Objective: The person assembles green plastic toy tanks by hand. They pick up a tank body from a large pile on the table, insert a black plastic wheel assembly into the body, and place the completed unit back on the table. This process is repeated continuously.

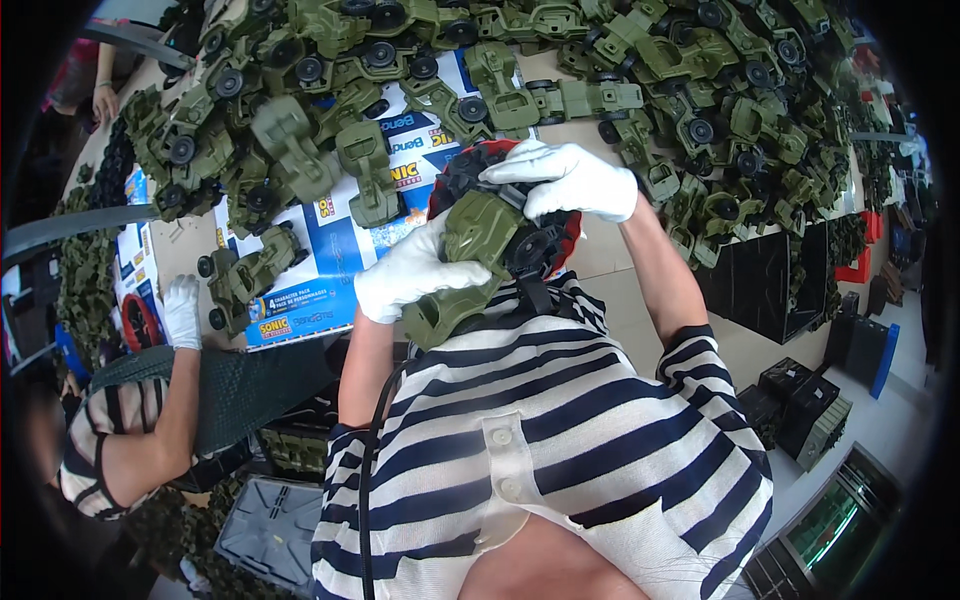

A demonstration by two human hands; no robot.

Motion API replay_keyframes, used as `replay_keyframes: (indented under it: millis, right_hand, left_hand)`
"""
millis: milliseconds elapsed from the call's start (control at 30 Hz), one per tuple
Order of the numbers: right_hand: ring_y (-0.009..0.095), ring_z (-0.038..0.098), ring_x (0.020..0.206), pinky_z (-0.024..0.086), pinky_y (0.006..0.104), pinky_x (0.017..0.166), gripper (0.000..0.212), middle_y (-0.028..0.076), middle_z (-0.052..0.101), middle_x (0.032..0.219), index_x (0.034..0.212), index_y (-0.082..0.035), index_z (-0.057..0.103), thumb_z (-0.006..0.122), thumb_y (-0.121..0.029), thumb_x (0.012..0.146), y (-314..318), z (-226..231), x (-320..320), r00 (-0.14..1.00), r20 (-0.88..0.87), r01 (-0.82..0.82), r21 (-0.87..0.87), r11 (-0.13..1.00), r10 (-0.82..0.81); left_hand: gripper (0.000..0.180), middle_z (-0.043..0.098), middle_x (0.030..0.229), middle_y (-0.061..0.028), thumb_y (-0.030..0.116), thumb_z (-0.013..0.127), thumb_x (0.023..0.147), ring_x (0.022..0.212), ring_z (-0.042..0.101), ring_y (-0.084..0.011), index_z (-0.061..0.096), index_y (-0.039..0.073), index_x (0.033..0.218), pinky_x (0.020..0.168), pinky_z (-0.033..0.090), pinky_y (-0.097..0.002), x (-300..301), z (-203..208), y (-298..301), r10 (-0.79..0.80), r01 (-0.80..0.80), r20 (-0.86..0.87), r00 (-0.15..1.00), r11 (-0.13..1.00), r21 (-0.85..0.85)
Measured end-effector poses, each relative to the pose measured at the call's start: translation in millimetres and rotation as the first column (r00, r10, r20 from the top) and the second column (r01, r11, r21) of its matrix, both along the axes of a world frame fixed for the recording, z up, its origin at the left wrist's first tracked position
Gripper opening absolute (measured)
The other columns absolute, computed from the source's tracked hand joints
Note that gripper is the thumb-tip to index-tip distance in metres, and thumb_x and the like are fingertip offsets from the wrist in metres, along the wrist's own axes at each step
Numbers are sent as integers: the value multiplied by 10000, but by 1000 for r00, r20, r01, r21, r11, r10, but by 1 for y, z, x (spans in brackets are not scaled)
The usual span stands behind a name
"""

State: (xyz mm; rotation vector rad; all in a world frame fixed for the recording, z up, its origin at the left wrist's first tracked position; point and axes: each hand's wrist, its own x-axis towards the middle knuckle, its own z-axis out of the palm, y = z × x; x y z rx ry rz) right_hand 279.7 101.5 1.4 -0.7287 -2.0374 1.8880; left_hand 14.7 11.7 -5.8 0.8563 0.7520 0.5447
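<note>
My left hand point(420, 276), in a white glove, is closed around an olive-green toy truck body point(474, 240), tilted in front of my chest. My right hand point(565, 180), also gloved in white, is over a red container point(572, 238) full of black toy wheels point(532, 250), just beyond the truck body. Its fingers are bent and drawn together beside the body's far end; what they grip there is hidden. Close by on the tabletop lie more green toy trucks, one point(370, 172) just beyond my left hand.
Heaps of green toy trucks point(680, 60) with black wheels cover the table's far and right parts. Blue-and-white printed cardboard point(335, 265) lies under some. At the left sits a co-worker, whose gloved hand point(182, 312) rests at the table edge. Black crates point(800, 400) stand at the right.
</note>
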Motion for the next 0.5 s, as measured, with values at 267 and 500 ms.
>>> replay_keyframes:
  millis: [267,500]
  right_hand:
    - [217,438,1338,325,338,1115,589,138,492,1436,1407,44,456,601,-307,956,-25,-24,-5,958,-116,226,-261,939,-263]
    - [158,542,1153,389,274,1019,667,105,573,1315,1446,62,382,642,-286,940,-43,-17,1,908,-247,212,-429,878,-340]
  left_hand:
    - [644,637,1159,-39,105,763,811,969,583,-90,471,9,1377,859,490,-250,2,4,-1,-19,9,-74,997,993,-121]
    - [577,655,1148,-41,162,757,833,992,593,-98,522,-3,1334,888,479,-255,2,18,2,0,-12,-158,987,997,-75]
